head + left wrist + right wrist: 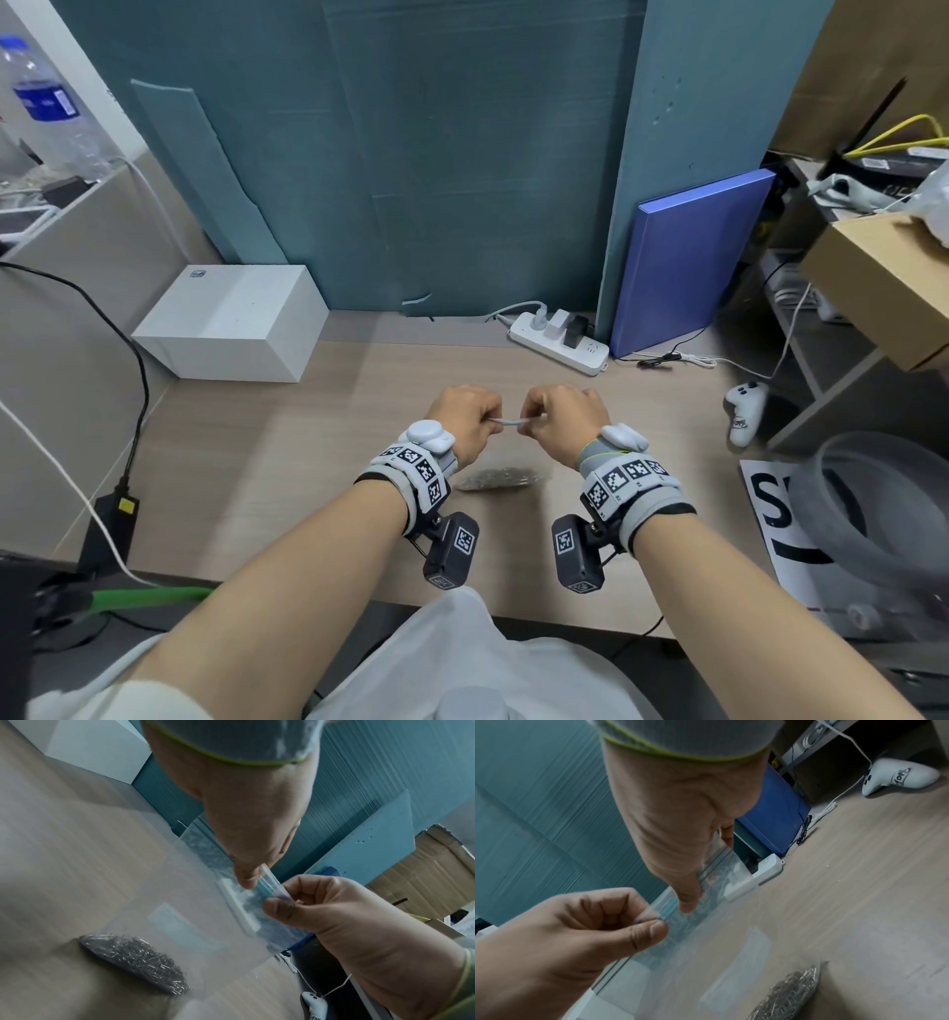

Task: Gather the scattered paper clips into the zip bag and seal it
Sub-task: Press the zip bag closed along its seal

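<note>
A clear zip bag stands upright over the middle of the wooden desk. Its blue-lined zip strip is held taut between both hands. My left hand pinches the strip's left part between thumb and curled fingers. My right hand pinches it just to the right, a short gap away. A heap of silver paper clips lies inside the bag's bottom, resting on the desk. The left wrist view shows the clips through the plastic, and so does the right wrist view.
A white box sits at the back left. A power strip and a blue folder stand at the back right. A white controller lies to the right, a black adapter with cables at the left edge.
</note>
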The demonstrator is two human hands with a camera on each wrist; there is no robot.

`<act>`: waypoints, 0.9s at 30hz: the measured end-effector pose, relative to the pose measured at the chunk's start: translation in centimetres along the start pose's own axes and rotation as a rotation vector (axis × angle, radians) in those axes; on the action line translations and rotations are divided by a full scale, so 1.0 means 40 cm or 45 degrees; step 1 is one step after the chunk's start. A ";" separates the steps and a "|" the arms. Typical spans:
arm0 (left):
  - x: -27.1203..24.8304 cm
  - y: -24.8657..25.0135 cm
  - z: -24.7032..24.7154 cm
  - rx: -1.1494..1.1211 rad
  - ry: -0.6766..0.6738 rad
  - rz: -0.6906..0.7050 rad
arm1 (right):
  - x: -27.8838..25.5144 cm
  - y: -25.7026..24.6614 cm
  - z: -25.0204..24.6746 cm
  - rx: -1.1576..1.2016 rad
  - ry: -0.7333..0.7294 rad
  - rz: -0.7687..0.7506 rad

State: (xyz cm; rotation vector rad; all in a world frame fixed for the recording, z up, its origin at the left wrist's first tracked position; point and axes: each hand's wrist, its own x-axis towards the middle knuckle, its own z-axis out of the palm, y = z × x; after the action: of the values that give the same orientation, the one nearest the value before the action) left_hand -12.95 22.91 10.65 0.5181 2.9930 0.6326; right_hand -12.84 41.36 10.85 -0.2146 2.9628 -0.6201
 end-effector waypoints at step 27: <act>-0.003 0.043 -0.014 0.034 -0.037 0.057 | -0.028 0.005 -0.034 -0.025 0.025 -0.030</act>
State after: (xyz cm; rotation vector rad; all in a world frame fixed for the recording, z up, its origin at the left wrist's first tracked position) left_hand -12.34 24.13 11.87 0.5921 2.9743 0.5836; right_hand -11.94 42.27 12.08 -0.2471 2.9905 -0.5995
